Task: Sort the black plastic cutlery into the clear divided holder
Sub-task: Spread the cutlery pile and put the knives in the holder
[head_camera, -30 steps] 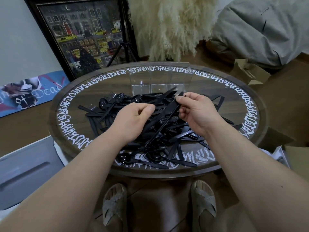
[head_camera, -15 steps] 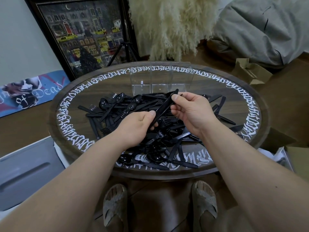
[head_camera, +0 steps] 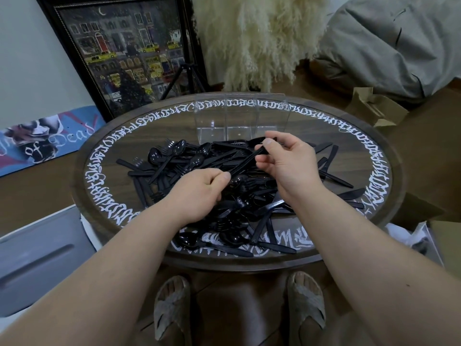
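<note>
Currently, head view only. Round wooden table (head_camera: 321, 113) with white lettering around its rim. A loose pile of black plastic cutlery (head_camera: 199, 166) covers its middle: spoons, forks and knives lying crossed over one another, a few knives spread out toward the right edge, spoons near the front edge.

The clear divided holder (head_camera: 240, 118) stands upright at the far side of the table, just behind the pile. Three compartments are visible side by side; nothing black shows inside them.

Left hand (head_camera: 197, 196): fingers curled, thumb and forefinger pinching the lower end of a small bundle of black pieces (head_camera: 245, 163). Right hand (head_camera: 284, 163): thumb and fingers closed around the upper end of the same bundle. The bundle runs diagonally between the hands, raised above the pile, its upper tip near the front wall of the holder. Which kind of utensil it is cannot be told; the pieces overlap and are dark.

Surroundings: a framed street-scene picture (head_camera: 124, 51) leans against the wall behind the table, a tripod (head_camera: 184, 78) in front of it. Pale pampas grass (head_camera: 257, 38) behind the holder. Grey beanbag (head_camera: 391, 43) at far right, cardboard box (head_camera: 374, 106) beside it. Painted skateboard deck (head_camera: 47, 141) on the floor at left. Two sandalled feet (head_camera: 172, 308) below the table edge.
</note>
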Motion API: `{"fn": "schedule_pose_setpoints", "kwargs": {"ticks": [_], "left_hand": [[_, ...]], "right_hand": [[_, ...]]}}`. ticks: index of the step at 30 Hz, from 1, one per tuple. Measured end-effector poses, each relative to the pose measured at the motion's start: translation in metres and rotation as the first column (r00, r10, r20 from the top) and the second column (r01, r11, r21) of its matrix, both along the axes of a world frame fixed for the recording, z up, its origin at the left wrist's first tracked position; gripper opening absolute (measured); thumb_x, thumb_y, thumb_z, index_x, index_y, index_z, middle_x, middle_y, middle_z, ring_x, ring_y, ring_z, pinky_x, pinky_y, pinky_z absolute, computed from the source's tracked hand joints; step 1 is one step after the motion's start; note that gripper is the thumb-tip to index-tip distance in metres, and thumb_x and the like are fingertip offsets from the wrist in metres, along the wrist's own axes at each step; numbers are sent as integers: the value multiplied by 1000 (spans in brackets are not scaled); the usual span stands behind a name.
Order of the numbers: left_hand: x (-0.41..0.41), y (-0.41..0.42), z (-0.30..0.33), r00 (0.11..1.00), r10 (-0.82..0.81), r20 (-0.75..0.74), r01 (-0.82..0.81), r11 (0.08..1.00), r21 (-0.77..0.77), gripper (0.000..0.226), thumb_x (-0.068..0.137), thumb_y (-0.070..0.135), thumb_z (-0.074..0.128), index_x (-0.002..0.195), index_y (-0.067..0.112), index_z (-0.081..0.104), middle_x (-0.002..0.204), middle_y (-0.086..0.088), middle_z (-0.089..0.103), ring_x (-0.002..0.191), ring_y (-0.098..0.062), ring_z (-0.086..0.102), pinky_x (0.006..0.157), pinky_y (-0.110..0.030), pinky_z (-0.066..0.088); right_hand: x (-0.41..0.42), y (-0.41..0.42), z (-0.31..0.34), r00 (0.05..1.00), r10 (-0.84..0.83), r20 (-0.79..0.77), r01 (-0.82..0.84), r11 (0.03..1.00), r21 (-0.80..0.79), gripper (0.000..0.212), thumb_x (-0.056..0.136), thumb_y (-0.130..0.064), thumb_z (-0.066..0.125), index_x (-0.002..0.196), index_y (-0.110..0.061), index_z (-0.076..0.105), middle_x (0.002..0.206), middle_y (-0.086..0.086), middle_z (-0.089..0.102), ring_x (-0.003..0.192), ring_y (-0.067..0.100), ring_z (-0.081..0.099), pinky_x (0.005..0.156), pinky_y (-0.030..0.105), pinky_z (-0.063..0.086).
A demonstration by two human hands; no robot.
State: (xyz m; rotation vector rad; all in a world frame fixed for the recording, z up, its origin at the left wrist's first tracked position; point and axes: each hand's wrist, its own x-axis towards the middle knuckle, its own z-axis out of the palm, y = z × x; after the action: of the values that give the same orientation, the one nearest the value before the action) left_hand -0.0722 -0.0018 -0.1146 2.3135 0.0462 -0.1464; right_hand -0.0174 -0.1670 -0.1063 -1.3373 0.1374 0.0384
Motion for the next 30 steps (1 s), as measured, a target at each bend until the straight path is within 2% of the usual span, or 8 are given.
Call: {"fn": "schedule_pose_setpoints", "kwargs": {"ticks": [3, 6, 8, 12, 16, 20, 25, 30], "left_hand": [[-2, 6, 2, 997, 61, 41, -61, 998, -19, 20, 100, 33, 42, 105, 32, 61, 71, 8, 59, 70, -12, 57, 71, -29, 48], [-4, 1, 4, 997, 1, 83, -6, 998, 57, 33, 100, 34, 40, 130, 29, 55, 101, 13, 64, 100, -9, 57, 88, -25, 42], [-5, -5, 3, 995, -50, 88, 42, 995, 93, 32, 101, 33, 39, 129, 30, 55, 109, 14, 63, 105, -8, 55, 91, -25, 40], [-4, -4, 2, 993, -52, 104, 46, 997, 59, 30, 102, 30, 35, 113, 24, 62, 94, 4, 67, 93, -14, 59, 89, -37, 46], [-6, -1, 1, 992, -40, 122, 33, 998, 62, 26, 102, 29, 37, 109, 25, 62, 78, 13, 58, 82, -13, 55, 74, -28, 40], [7, 8, 19, 984, -32, 178, 1, 986, 169, 36, 100, 33, 40, 133, 26, 53, 118, 1, 62, 114, -18, 54, 89, -21, 36], [65, 48, 57, 920, 54, 387, -193, 924, 329, 41, 101, 25, 39, 141, 18, 45, 142, -4, 48, 131, -25, 39, 108, -32, 25], [114, 68, 36, 945, -47, 323, -127, 858, 497, 42, 102, 24, 34, 143, 21, 41, 149, 2, 39, 133, -28, 32, 112, -39, 24]], "right_hand": [[3, -4, -3, 999, -43, -24, 43, 999, -26, 15, 95, -9, 56, 107, -9, 64, 96, 9, 64, 56, 9, 60, 57, 21, 54], [4, 1, -6, 1000, -16, -22, 14, 998, -63, 21, 97, -14, 53, 114, -7, 64, 110, 12, 62, 57, 9, 62, 57, 21, 52], [4, 4, -5, 999, 6, -34, -7, 999, -46, 24, 99, -13, 49, 119, -5, 61, 115, 18, 63, 58, 10, 61, 57, 21, 51], [1, 2, -1, 991, 78, -105, -57, 980, 189, 26, 98, -3, 47, 122, -2, 56, 108, 18, 67, 61, 10, 60, 58, 20, 52], [-6, 5, 6, 982, 143, -120, -112, 965, 238, 15, 96, -4, 50, 94, -8, 64, 93, 8, 69, 56, 7, 54, 51, 17, 47], [2, 14, 27, 990, 94, -104, -68, 972, 226, 19, 95, -3, 52, 82, -12, 62, 80, 5, 67, 53, 6, 51, 49, 16, 44], [49, 27, 80, 974, -16, 227, 28, 998, -52, 19, 93, -1, 54, 83, -15, 62, 69, -2, 60, 57, 7, 53, 56, 20, 46], [102, 56, 103, 867, 84, 491, 138, 906, -399, 26, 91, -5, 56, 79, -28, 61, 70, -11, 63, 66, 4, 60, 66, 26, 53]]}}
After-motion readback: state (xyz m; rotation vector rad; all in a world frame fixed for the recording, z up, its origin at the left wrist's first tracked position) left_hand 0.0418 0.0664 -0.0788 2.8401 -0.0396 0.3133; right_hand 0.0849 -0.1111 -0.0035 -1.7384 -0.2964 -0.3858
